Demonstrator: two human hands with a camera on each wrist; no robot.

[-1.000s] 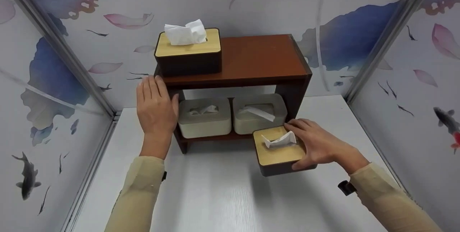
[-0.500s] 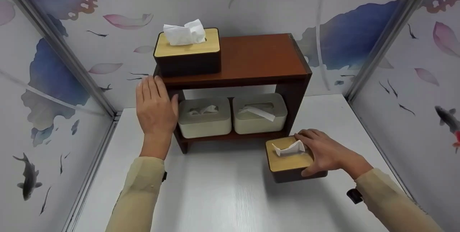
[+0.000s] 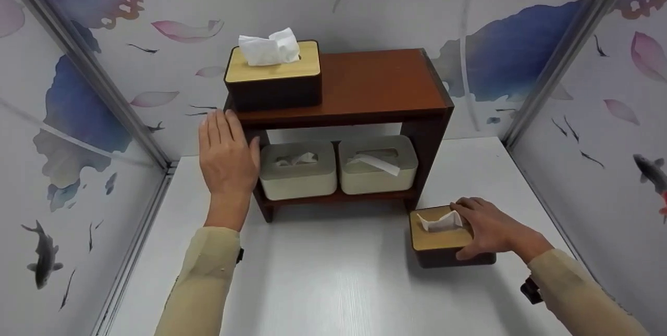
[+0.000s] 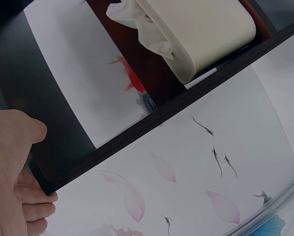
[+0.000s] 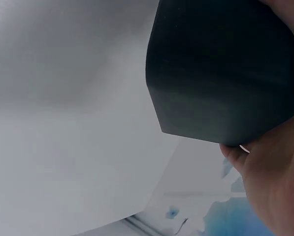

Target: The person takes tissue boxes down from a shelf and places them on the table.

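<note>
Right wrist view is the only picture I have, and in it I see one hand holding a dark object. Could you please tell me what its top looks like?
Observer: It is a tissue box; the top is a light wood-coloured lid with a white tissue sticking up from it.
Operator: Thank you. And at the left, what do you see?
Observer: The left hand, its fingers straight, is at the left end of a brown shelf.
Operator: Is something standing on top of it?
Observer: Yes, a second tissue box stands at the left end of that top.
</note>
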